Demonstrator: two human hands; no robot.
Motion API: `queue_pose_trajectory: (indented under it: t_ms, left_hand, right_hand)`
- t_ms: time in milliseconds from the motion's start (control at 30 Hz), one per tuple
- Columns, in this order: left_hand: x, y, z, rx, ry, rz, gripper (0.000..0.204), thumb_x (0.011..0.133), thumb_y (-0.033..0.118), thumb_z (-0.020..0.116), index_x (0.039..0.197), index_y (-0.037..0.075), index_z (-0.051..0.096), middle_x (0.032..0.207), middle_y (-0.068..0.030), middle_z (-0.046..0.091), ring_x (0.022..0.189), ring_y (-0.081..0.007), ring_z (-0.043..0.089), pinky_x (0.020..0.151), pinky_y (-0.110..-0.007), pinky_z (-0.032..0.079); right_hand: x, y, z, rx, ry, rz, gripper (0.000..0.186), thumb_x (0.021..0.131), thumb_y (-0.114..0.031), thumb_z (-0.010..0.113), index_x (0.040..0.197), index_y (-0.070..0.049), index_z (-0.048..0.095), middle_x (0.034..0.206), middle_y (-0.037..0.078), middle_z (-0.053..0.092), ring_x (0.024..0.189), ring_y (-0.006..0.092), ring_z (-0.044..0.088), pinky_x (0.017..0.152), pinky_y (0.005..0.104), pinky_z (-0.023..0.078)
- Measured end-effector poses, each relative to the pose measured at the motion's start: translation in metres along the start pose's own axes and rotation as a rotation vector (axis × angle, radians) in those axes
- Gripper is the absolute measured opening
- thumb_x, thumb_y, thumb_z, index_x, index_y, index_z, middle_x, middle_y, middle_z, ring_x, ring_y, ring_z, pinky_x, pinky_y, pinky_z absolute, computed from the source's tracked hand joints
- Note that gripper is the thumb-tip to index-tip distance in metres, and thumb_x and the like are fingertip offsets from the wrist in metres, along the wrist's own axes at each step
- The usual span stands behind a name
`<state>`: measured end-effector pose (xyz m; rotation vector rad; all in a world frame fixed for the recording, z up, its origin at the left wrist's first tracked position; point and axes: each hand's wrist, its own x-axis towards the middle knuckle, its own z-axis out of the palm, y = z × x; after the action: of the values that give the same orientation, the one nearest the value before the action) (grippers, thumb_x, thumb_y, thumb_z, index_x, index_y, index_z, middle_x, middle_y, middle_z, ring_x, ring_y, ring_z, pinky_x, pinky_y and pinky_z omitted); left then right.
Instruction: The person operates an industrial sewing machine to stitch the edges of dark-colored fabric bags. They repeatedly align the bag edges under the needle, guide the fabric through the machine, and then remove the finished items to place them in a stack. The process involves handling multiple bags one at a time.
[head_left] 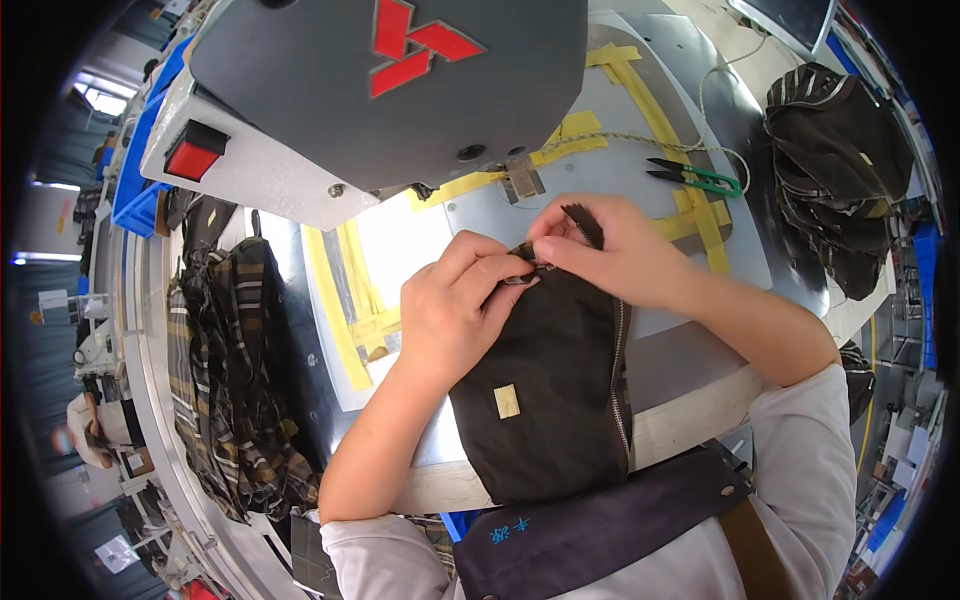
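A dark brown fabric piece [545, 390] with a zipper [617, 390] along its right side hangs over the near edge of the table. A small pale yellow label [507, 401] sits on its front. My left hand [455, 305] pinches the upper left corner of the cloth. Thumb and fingers of my right hand [600, 245] are closed on the same top edge, close beside the left fingertips. From between the right fingers a short dark zipper end [583, 226] sticks up. Both hands are just in front of the sewing machine's needle area [522, 183].
The grey sewing machine head [400, 110] fills the upper middle. Green-handled thread snips [695, 177] hang on a cord at the right. Yellow tape [345, 300] marks the work plate. Plaid fabric pieces [230, 370] are heaped left, dark sewn pieces [835, 170] far right.
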<state>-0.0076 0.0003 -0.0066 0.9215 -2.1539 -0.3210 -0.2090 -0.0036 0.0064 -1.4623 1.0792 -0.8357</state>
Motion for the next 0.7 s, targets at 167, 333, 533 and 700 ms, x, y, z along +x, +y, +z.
queue_pose_trajectory:
  t_ms: [167, 333, 533, 700]
  left_hand:
    - [0.001, -0.001, -0.002, -0.066, -0.002, -0.071, 0.019, 0.068, 0.005, 0.078, 0.084, 0.008, 0.067, 0.083, -0.0017, 0.06, 0.061, -0.0179, 0.061, 0.052, -0.029, 0.049]
    - [-0.002, -0.001, -0.002, -0.052, -0.033, -0.045, 0.02, 0.069, 0.004, 0.077, 0.086, 0.009, 0.068, 0.084, -0.0015, 0.059, 0.063, -0.0181, 0.061, 0.052, -0.029, 0.049]
    - [-0.001, 0.002, 0.0, -0.144, -0.032, -0.079, 0.019, 0.069, 0.003, 0.077, 0.085, 0.008, 0.067, 0.09, -0.0026, 0.058, 0.067, -0.0199, 0.061, 0.059, -0.03, 0.051]
    - [0.006, 0.002, -0.005, -0.288, -0.157, -0.218, 0.014, 0.075, 0.001, 0.074, 0.088, 0.003, 0.066, 0.099, -0.0074, 0.062, 0.083, -0.02, 0.061, 0.077, -0.032, 0.05]
  right_hand:
    - [-0.003, 0.001, -0.007, -0.142, -0.074, -0.024, 0.015, 0.083, -0.016, 0.067, 0.087, -0.001, 0.065, 0.077, 0.005, 0.064, 0.071, 0.0133, 0.058, 0.067, 0.029, 0.048]
    - [-0.006, -0.003, -0.003, -0.224, -0.069, -0.06, 0.009, 0.084, -0.011, 0.066, 0.086, -0.003, 0.064, 0.078, 0.002, 0.063, 0.072, 0.0084, 0.055, 0.066, 0.0257, 0.045]
    - [0.008, -0.004, -0.005, -0.139, -0.18, 0.157, 0.015, 0.087, -0.016, 0.063, 0.084, -0.002, 0.064, 0.073, 0.001, 0.06, 0.068, 0.0077, 0.051, 0.062, 0.0262, 0.041]
    - [0.006, 0.007, 0.001, -0.115, -0.097, 0.132, 0.014, 0.087, -0.015, 0.063, 0.085, -0.002, 0.064, 0.071, 0.001, 0.059, 0.067, 0.0084, 0.05, 0.062, 0.0269, 0.041]
